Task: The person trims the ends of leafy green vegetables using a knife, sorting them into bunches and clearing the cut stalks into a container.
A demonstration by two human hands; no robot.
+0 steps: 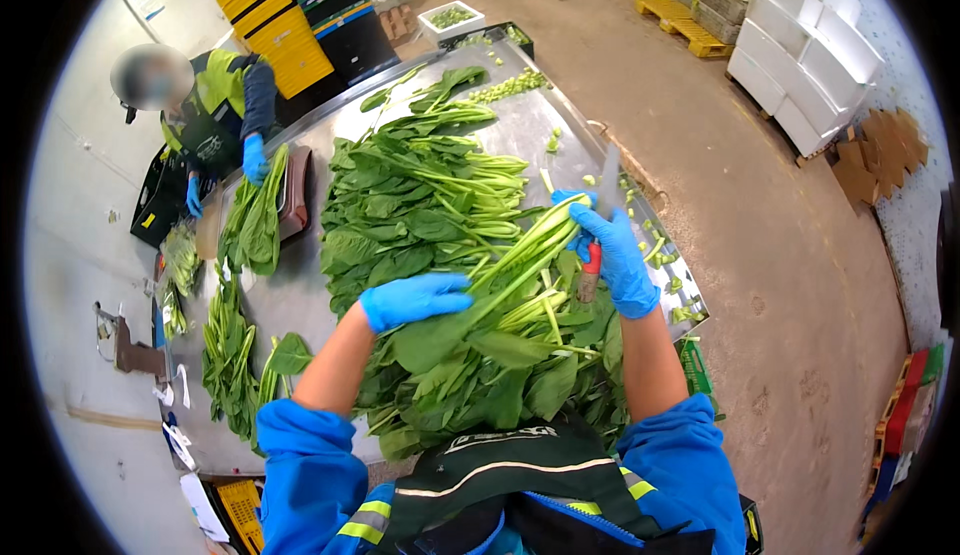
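A bunch of leafy green vegetables (536,236) with long pale stems slants between my blue-gloved hands. My right hand (619,259) holds the cut stem ends at the upper right. The same hand also keeps a knife (611,172), its blade pointing away from me and its red-topped handle hanging below the fingers. Flat against the leafy end, my left hand (416,301) touches the stems with its fingertips; whether it grips them is hidden. Under and in front of me lies a heap of loose greens (480,397). Beyond it, trimmed greens (427,187) are layered with stems to the right.
Stem offcuts (510,88) litter the right side of the metal table (296,307). At the far left, a co-worker's gloved hand (256,161) holds greens beside a brown tray (296,195). White foam boxes (802,52) are stacked across the floor.
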